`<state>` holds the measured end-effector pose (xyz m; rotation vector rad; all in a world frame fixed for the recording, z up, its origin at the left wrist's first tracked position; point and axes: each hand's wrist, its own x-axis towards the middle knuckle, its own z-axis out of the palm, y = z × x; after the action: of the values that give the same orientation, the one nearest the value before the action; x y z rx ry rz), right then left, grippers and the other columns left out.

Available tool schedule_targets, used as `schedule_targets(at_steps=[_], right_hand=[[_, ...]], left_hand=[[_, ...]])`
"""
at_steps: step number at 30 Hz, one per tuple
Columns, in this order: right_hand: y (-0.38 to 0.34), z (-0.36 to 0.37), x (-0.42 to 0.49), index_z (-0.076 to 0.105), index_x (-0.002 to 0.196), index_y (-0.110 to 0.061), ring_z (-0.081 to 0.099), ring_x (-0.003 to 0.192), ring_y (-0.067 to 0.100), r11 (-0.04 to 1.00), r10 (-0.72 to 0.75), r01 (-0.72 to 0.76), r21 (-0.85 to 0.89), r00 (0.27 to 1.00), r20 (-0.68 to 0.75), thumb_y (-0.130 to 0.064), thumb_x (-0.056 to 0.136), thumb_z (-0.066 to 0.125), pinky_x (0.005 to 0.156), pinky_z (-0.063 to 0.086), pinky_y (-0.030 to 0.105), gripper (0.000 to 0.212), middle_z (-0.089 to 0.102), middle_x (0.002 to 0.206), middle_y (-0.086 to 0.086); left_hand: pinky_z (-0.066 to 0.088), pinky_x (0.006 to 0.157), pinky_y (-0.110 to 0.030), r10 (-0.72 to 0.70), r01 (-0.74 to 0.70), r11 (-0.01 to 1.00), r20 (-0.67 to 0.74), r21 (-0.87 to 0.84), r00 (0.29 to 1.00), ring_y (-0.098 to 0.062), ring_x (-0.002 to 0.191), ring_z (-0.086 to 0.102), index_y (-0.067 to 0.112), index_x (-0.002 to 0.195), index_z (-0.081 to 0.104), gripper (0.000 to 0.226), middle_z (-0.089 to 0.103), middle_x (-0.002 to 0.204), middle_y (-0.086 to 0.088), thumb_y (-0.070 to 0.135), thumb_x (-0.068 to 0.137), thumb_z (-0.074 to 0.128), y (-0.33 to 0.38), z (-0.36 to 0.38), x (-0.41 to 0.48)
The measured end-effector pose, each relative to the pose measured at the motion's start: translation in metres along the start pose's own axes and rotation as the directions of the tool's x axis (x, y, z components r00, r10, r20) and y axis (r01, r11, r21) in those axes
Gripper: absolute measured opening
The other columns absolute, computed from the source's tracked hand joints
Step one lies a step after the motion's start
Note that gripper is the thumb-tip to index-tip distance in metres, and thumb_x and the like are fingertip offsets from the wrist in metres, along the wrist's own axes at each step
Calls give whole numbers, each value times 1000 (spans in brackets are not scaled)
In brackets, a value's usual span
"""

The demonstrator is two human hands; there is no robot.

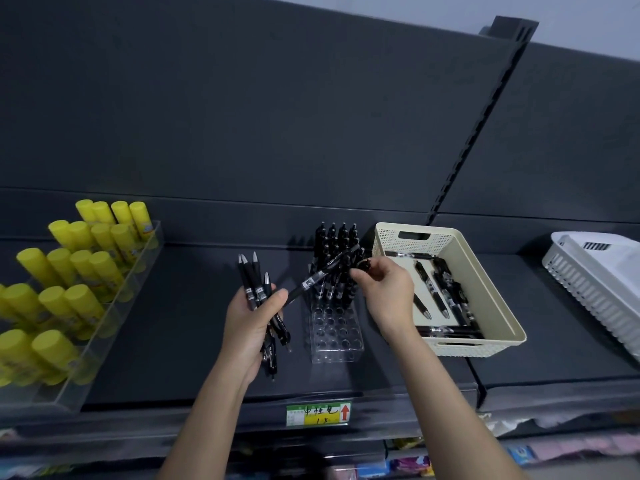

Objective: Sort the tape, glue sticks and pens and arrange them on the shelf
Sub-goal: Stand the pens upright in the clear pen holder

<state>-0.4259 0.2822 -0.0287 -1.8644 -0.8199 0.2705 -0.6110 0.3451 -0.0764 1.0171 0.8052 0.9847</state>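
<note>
My left hand (251, 323) grips a bundle of black pens (255, 285) above the dark shelf (180, 323). One black pen (323, 273) slants from that bundle up to my right hand (384, 289), which pinches its upper end. Below it stands a clear acrylic pen holder (334, 332); its back rows hold several upright black pens (336, 244), and its front holes stand empty. Right of the holder, a cream basket (485, 282) holds several more black pens (440, 292). Yellow glue sticks (72, 268) fill a clear tray (104, 327) at the left.
A white slatted basket (602, 282) lies at the far right of the shelf. A green and yellow price label (318, 414) sits on the shelf's front edge. A slotted upright (485, 119) divides the dark back panel. Coloured packets show on the lower shelf.
</note>
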Motion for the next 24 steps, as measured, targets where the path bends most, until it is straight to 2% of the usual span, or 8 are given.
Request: schedule_targets(at_steps=[2,7,12,17,18,20,22,24], right_hand=[[4,3,-2,54,65,-20,47,55,7,998,-16,17,-60,1000,13,-16,81,72,52,36,13,25,55,60,-7],[8,1,-3,59,86,-4,61,73,28,926,-100,140,-351,986,130,-21,88,64,64,47,35,18,67,78,10],[-1,1,-1,41,74,-14,46,64,26,841,-100,191,-507,974,202,-20,88,62,58,30,31,26,51,68,3],[-1,-8,-3,59,83,-6,60,79,31,832,-46,136,-538,983,177,-10,84,61,63,43,31,5,66,83,12],[-1,-9,-8,62,82,-7,60,76,27,879,-16,78,-471,991,135,-11,83,63,63,42,30,3,67,82,11],[-6,-8,-20,63,79,-9,60,65,18,986,136,-118,-117,977,162,-9,80,70,58,48,32,8,67,76,7],[-14,-5,-31,63,83,-9,62,61,12,921,229,-314,230,914,334,-6,79,73,53,51,25,11,67,75,5],[-19,-2,-35,64,84,-9,65,69,13,830,224,-394,395,884,410,-4,81,71,57,51,23,9,67,77,3]], left_hand=[[44,61,-25,13,-13,1000,3,-12,1000,-7,58,53,21,83,60,17,58,66,9,19,77,76,1,0,0],[44,63,-28,11,-12,1000,-6,-9,1000,-8,57,53,20,84,60,15,56,65,7,18,79,74,1,1,-2],[42,63,-29,2,-2,1000,-2,-8,1000,-9,57,51,18,86,59,17,54,64,6,20,79,75,-1,-1,-2],[42,61,-28,-6,6,1000,16,11,1000,-9,57,51,19,86,59,20,55,67,2,25,78,76,1,-3,-3],[42,61,-28,-4,4,1000,18,15,1000,-9,57,51,18,85,59,20,55,69,0,25,78,76,1,-3,-3],[43,61,-27,-2,2,1000,20,23,1000,-9,58,52,18,85,59,21,56,70,-1,26,77,76,2,-3,-2],[43,61,-27,-4,3,999,29,38,1000,-7,59,54,18,85,60,23,59,69,2,28,75,79,2,0,-2],[43,62,-26,-9,6,997,43,75,999,-5,61,57,21,85,62,22,63,68,8,29,75,79,1,5,-2]])
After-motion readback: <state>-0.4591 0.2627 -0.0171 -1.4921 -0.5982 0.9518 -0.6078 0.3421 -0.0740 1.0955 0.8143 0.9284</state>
